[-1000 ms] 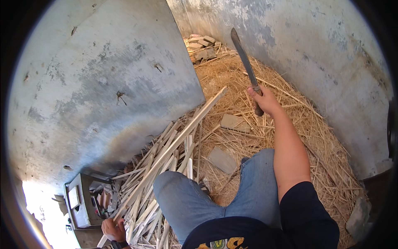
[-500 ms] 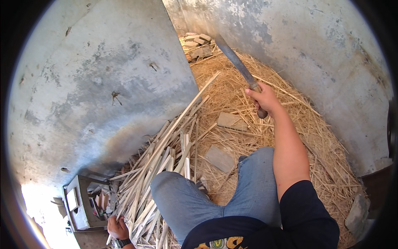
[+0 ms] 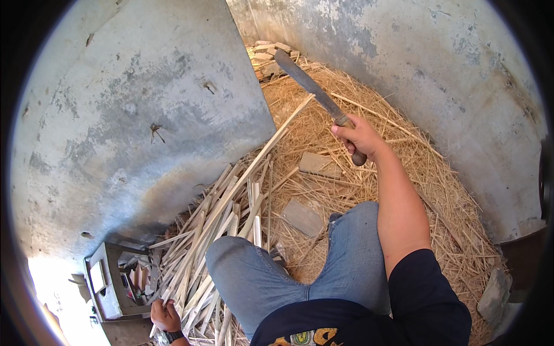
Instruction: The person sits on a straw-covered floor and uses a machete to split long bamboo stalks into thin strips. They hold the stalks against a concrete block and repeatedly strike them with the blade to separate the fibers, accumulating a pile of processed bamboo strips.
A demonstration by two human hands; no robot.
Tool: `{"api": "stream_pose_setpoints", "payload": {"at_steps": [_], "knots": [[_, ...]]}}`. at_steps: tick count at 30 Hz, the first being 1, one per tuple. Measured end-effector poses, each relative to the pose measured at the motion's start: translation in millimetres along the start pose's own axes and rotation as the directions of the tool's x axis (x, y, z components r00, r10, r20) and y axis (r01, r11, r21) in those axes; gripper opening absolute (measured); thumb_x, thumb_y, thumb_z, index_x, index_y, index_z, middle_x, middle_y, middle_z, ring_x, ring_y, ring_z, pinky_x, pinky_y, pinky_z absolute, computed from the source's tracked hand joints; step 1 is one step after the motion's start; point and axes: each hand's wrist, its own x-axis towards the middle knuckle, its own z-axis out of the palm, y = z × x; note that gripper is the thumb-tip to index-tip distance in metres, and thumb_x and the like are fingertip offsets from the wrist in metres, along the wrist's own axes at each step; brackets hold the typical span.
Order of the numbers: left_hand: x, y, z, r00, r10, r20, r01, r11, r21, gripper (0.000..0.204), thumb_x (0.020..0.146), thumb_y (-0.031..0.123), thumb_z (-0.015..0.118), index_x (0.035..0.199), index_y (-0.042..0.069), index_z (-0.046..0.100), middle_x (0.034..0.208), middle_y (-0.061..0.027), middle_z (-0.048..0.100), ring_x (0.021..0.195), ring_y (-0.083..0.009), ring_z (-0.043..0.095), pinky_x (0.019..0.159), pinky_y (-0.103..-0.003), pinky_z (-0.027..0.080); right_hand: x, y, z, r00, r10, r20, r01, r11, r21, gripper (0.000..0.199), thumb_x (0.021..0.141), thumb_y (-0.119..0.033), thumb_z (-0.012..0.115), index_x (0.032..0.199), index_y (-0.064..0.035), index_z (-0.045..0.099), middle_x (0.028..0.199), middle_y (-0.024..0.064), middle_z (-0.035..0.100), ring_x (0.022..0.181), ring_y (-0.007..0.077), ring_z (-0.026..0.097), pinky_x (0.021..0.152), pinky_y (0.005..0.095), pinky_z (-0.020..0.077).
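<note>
My right hand (image 3: 359, 138) is wrapped round the wooden handle of a machete (image 3: 306, 79), its long dark blade angled up and to the left. At its far tip, a long pale bamboo strip (image 3: 254, 167) meets or passes close under the blade; I cannot tell if they touch. At the lower left my left hand (image 3: 164, 315), with a dark watch on the wrist, is closed on the near end of what looks like this strip. Many more split bamboo strips (image 3: 199, 242) lie in a loose heap beside my left knee.
Shavings (image 3: 404, 167) cover the floor ahead and to the right. A brick (image 3: 319, 165) and a flat block (image 3: 303, 217) lie before my knees. Grey walls (image 3: 144, 115) stand on both sides. At the lower left is an open-fronted box (image 3: 109, 288); a stone (image 3: 494, 294) lies at the right.
My right hand has moved slightly left, and the machete blade has swung left across to the tip of the bamboo strip. The left hand has hardly moved.
</note>
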Motion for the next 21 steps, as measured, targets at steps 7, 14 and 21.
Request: {"api": "stream_pose_setpoints", "payload": {"at_steps": [7,14,21], "knots": [[-1.9,-3.6,4.6,1.0,-0.012,0.027,0.012,1.0,-0.019,0.016,0.086,0.012,0.068,0.081,0.002,0.056,0.071,-0.0186,0.055,0.065,-0.0435,0.055,0.057,-0.051,0.041,-0.3,1.3,-2.6,0.999,-0.032,0.001,0.032,0.999,0.037,0.023,0.092,-0.026,0.074,0.097,-0.0079,0.061,0.062,-0.0037,0.052,0.046,0.0063,0.047,0.045,0.0247,0.0387],[-4.7,-7.5,6.7,0.999,0.007,0.037,-0.006,0.999,-0.037,0.02,0.087,0.016,0.068,0.082,0.001,0.056,0.072,-0.0192,0.056,0.066,-0.0441,0.055,0.057,-0.051,0.042,-2.1,-0.4,-4.1,0.998,-0.056,-0.025,0.057,0.998,0.031,0.024,0.092,-0.026,0.075,0.098,-0.007,0.061,0.062,-0.0036,0.053,0.046,0.0061,0.047,0.044,0.0243,0.038],[-2.5,-1.5,7.2,1.0,0.005,0.022,-0.005,1.0,-0.027,0.021,0.088,0.017,0.069,0.082,0.001,0.057,0.072,-0.0194,0.056,0.065,-0.0442,0.055,0.057,-0.051,0.042,0.6,4.3,-6.1,0.998,-0.05,-0.037,0.052,0.995,0.081,0.026,0.092,-0.026,0.075,0.102,-0.006,0.062,0.061,-0.0031,0.053,0.046,0.0063,0.046,0.044,0.0234,0.0367]]}}
